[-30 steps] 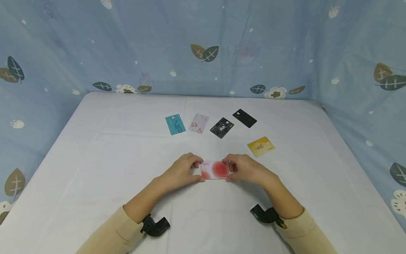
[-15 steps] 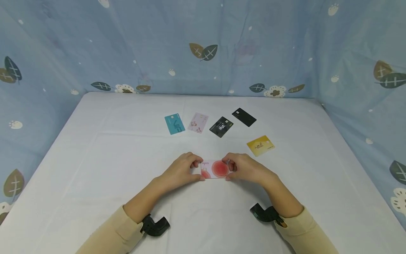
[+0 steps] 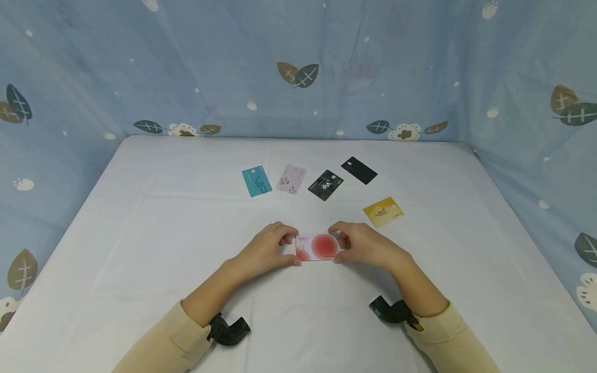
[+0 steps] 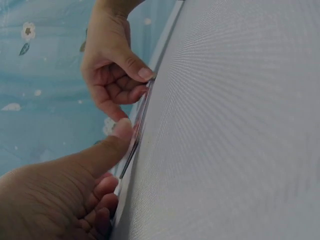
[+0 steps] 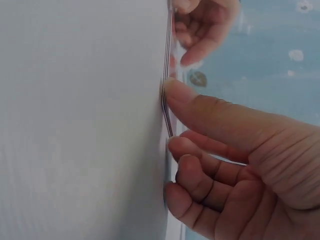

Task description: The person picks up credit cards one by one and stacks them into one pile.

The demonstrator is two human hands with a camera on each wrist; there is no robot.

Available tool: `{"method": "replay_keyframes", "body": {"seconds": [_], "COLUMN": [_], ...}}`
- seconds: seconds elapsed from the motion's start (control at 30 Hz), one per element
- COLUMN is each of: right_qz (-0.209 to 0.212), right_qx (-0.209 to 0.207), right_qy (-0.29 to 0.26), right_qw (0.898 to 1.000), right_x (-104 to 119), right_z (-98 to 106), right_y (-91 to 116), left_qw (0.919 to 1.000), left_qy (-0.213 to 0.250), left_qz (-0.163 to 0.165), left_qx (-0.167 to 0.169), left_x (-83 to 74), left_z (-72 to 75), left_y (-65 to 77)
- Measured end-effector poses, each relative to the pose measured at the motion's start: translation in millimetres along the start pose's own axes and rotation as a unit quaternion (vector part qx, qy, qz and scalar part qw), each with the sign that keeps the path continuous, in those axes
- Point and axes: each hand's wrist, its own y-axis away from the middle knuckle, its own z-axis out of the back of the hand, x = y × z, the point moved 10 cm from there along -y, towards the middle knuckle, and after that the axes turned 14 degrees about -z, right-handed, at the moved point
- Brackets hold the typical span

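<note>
A small stack of cards (image 3: 310,247) lies flat on the white cloth in the head view, its top card pink with red circles. My left hand (image 3: 270,246) holds the stack's left end, thumb at the near edge and index finger at the far edge. At the right end my right hand (image 3: 366,244) grips it the same way, with its other fingers curled. In the right wrist view, several thin layers show along the edge of the card stack (image 5: 167,55), close under the thumb (image 5: 182,92).
Beyond the hands lie a teal VIP card (image 3: 257,181), a pale floral card (image 3: 291,179), a black VIP card (image 3: 325,185) and a plain black card (image 3: 359,170). A yellow card (image 3: 383,212) is just past the right hand. A blue patterned curtain (image 3: 233,52) surrounds the table.
My right hand has shifted slightly to the right along the stack, so a bit more of its right end shows. The left hand and the other cards stay put.
</note>
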Motion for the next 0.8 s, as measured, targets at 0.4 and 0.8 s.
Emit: {"method": "replay_keyframes", "body": {"seconds": [0.4,0.8], "right_qz": [0.02,0.038], "right_qx": [-0.018,-0.058], "right_qy": [-0.02,-0.045], "right_qw": [0.999,0.997], "right_x": [-6.8,-20.4], "right_z": [22.9,45.9], "right_y": [2.5,3.2], "left_qw": [0.9991,0.9974], "left_qy": [0.01,-0.006], "left_qz": [0.013,-0.002], "left_qx": [-0.04,-0.072], "left_x": [-5.1,-18.6], "left_z": [10.2,19.7], "left_y": [-4.5,-12.3]}}
